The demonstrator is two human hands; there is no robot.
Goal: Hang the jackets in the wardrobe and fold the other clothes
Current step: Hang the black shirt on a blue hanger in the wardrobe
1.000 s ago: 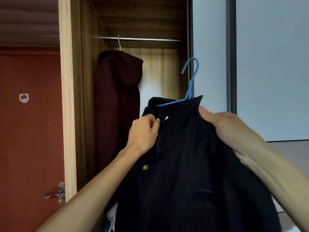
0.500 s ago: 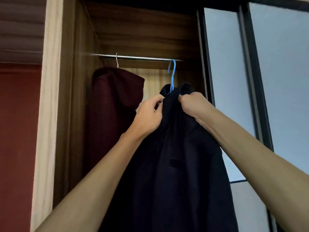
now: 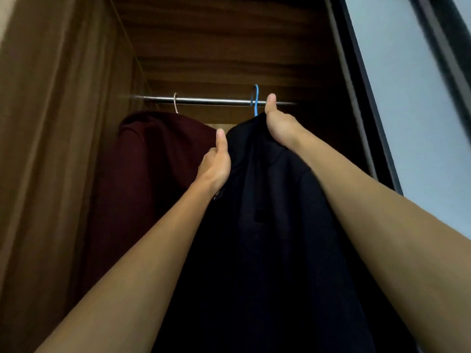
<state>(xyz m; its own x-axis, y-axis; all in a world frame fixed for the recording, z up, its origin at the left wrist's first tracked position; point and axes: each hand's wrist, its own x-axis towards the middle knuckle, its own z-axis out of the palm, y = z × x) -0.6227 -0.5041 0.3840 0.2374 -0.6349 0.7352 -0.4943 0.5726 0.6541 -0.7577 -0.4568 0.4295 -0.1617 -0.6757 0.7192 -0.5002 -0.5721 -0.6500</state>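
Note:
A dark navy jacket [image 3: 267, 225] hangs on a blue hanger [image 3: 255, 100], whose hook reaches over the metal rail [image 3: 211, 100] inside the wardrobe. My right hand [image 3: 279, 123] grips the jacket's collar just under the rail, thumb pointing up. My left hand [image 3: 216, 161] holds the jacket's left shoulder edge, lower down. A dark red hooded jacket [image 3: 153, 161] hangs on a pale hanger [image 3: 175, 103] to the left, right beside the navy one.
The wardrobe's wooden side wall [image 3: 63, 149] stands at the left and its wooden top above. A dark-framed sliding door with pale panels [image 3: 407, 98] borders the right side.
Both hands have lifted the navy jacket higher and deeper into the wardrobe. The blue hook, below the rail before, now sits over it. The view has tilted upward.

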